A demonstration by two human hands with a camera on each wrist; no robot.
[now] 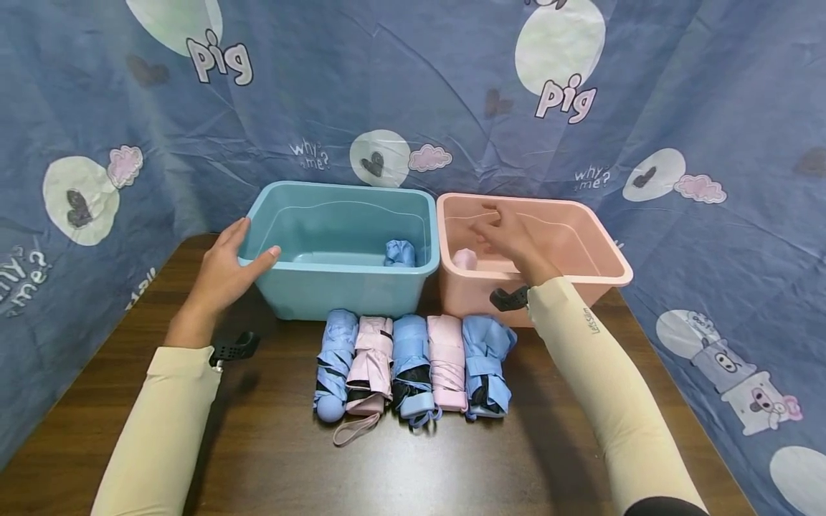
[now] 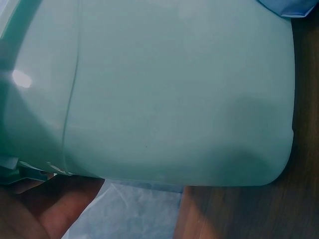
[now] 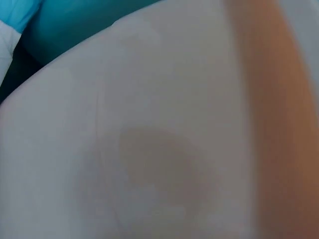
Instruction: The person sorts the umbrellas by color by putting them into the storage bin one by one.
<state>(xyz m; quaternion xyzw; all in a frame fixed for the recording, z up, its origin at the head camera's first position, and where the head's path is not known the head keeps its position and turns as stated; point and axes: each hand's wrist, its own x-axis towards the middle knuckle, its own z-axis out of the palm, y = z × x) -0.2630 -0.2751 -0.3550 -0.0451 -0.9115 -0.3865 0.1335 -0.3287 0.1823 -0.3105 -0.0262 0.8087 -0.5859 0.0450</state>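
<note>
From the head camera, the right hand (image 1: 506,233) is hovering over the pink bin (image 1: 477,294), its fingers loosely bent, parted and holding nothing, while a pink bundle (image 1: 464,259) is sitting inside at the left. The left hand (image 1: 222,269) is spanning the near-left corner of the teal bin (image 1: 335,290), fingers spread wide; a blue bundle (image 1: 400,253) is lying inside at the right end. Out front, five folded umbrellas (image 1: 411,351), three blue and two pink, are lying side by side on the tabletop (image 1: 277,459). Clean work here is probably calling for a right wrist carried clear of the near rim, and for care around those loose straps. Over to the left wrist: the teal bin's wall is filling the picture, part of the hand showing at lower left; a light touch is likely serving better than a push, since a shove could be sliding the bin. On the right wrist, a pale, blurred surface is dominating, teal showing at upper left; from this angle I cannot tell how the fingers are standing.
</note>
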